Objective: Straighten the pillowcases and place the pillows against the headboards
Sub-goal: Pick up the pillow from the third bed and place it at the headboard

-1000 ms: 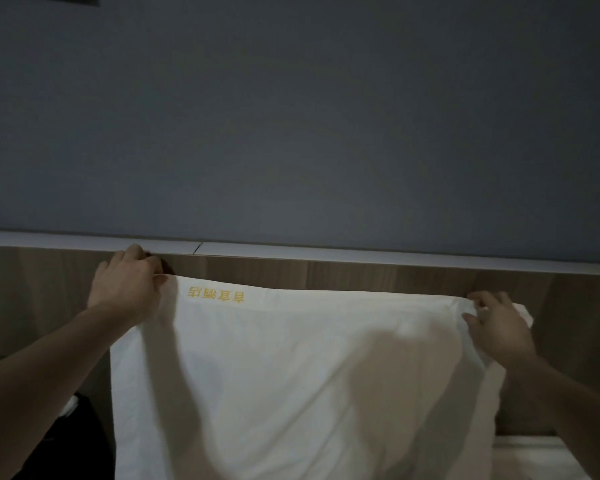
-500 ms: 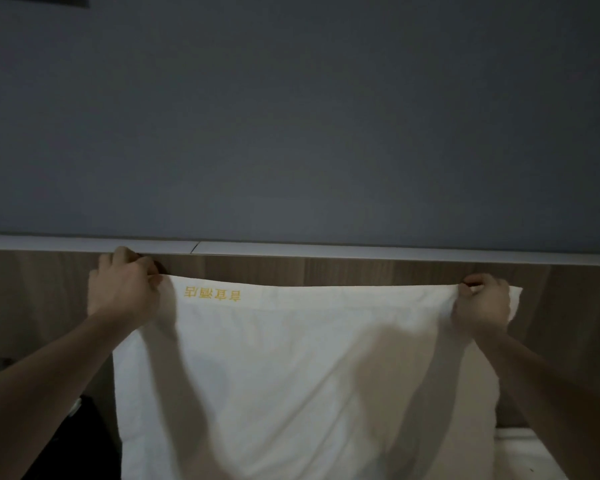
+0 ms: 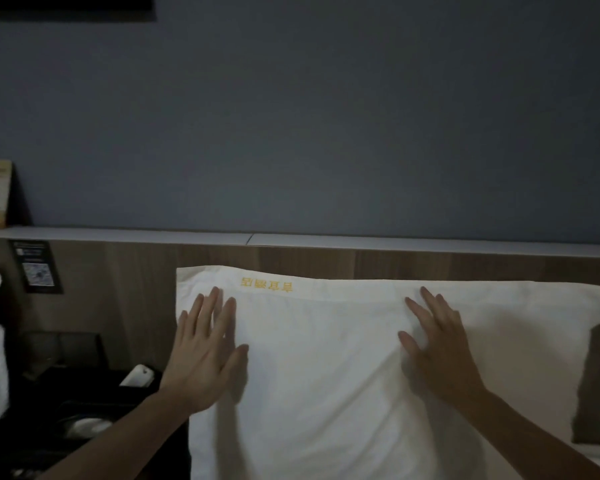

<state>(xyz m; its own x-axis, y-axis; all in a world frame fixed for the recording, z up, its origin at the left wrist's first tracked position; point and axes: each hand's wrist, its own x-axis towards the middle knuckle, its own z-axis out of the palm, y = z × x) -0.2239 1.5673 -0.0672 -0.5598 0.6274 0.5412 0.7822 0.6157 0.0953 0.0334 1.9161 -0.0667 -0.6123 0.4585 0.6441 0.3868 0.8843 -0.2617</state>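
Head view: your left hand (image 3: 201,355) and right hand (image 3: 437,344) lie flat, fingers spread, on the white pillow (image 3: 326,375) propped against the wooden headboard (image 3: 136,282). Soft, light; grip its top corners.

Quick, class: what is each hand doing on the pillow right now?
Left hand: open, flat on the pillow, holding nothing.
Right hand: open, flat on the pillow, holding nothing.
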